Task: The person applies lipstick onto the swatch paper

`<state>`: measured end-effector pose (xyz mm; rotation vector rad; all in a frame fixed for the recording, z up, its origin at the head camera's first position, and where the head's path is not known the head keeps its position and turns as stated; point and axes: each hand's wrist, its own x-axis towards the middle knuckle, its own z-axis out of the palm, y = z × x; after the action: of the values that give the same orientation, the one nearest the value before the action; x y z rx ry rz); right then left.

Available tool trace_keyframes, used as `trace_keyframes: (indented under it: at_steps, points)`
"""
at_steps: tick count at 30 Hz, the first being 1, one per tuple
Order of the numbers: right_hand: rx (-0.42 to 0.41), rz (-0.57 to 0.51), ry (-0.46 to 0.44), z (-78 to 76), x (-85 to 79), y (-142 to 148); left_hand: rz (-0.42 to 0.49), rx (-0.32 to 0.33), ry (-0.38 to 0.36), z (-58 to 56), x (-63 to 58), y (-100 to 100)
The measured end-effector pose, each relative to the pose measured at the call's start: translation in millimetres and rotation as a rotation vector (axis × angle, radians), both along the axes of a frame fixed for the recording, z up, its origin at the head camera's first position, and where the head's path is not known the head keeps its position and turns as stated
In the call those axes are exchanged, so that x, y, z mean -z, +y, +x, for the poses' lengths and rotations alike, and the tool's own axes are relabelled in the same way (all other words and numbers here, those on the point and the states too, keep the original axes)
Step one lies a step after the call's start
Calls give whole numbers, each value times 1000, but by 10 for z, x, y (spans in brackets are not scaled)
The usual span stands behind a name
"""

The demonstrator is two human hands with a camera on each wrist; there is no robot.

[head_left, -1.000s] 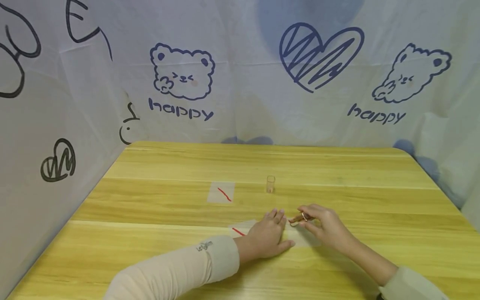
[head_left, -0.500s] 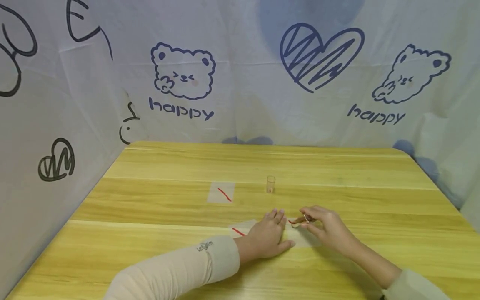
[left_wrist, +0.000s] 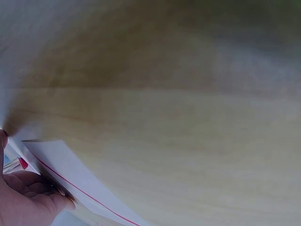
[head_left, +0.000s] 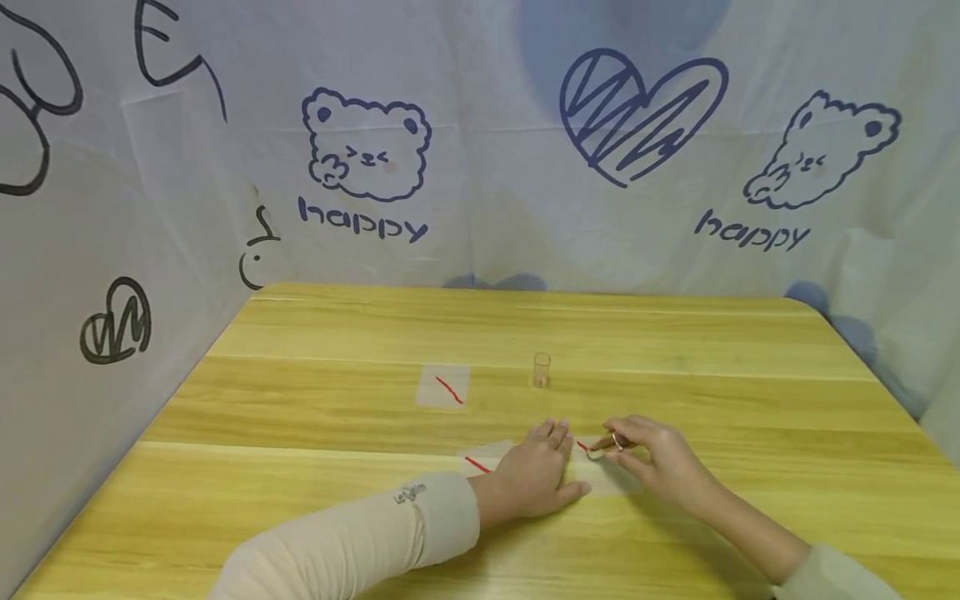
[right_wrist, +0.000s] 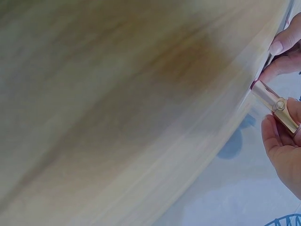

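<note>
My left hand (head_left: 534, 473) lies with straight fingers across the inner edges of two white paper squares. The left paper (head_left: 477, 452) carries a red stroke. My right hand (head_left: 663, 460) pinches a lipstick (right_wrist: 278, 107), a shiny gold tube with a round emblem, between thumb and fingers. Its red end (left_wrist: 22, 163) shows in the left wrist view. The lipstick's tip is down at the right paper (head_left: 615, 479), where a short red line (head_left: 581, 446) runs to it. In the right wrist view the left hand's fingertips are close beside the tip.
Farther back on the wooden table (head_left: 337, 333) lies another paper square (head_left: 426, 393) with a red stroke. A small clear cap-like cylinder (head_left: 542, 372) stands to its right. White cloth (head_left: 495, 167) with drawings hangs behind the table.
My right hand has slid slightly right and toward me with the lipstick, and the red line on the right paper shows more of its length. My left hand stays in place.
</note>
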<state>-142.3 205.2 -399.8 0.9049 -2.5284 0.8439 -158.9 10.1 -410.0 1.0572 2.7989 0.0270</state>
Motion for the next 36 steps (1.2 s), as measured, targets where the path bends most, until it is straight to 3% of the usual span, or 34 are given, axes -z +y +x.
trace_keyframes:
  at_steps: [36]
  points:
    - [0, 9, 36, 94, -1, 102, 10, 1, 28, 0, 29, 0]
